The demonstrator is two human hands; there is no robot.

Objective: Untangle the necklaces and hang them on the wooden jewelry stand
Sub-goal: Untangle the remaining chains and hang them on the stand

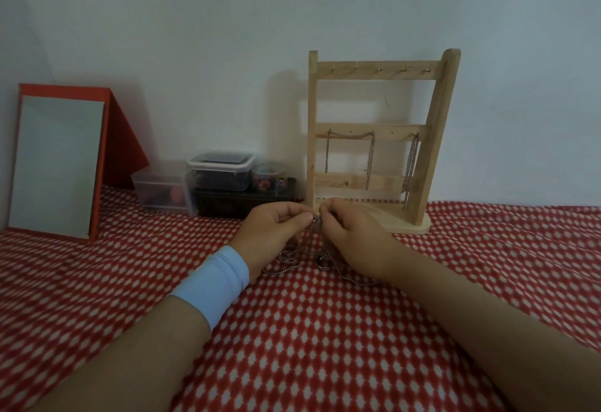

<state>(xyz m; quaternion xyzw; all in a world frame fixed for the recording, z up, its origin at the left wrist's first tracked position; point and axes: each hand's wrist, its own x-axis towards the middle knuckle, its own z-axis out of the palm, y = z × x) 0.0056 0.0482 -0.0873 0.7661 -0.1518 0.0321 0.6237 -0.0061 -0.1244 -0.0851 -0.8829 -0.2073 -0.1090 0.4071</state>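
Note:
A wooden jewelry stand (377,70) rises against the wall, right of centre. One silver chain (351,136) drapes between two pegs of its middle bar, and another chain (412,164) hangs at that bar's right end. Just in front of the stand's base, my left hand (271,231) and my right hand (353,239) pinch the same tangled silver necklace (314,220) between thumbs and fingertips, almost touching. Its loose chain loops (289,260) and a small ring pendant (322,263) trail on the cloth below my hands. A light blue band wraps my left wrist.
A red cloth with white dots (309,340) covers the surface. A red-framed mirror (55,164) leans at the far left. Clear plastic boxes (221,169), a small jar (268,177) and a dark tray (244,205) stand by the wall, left of the stand.

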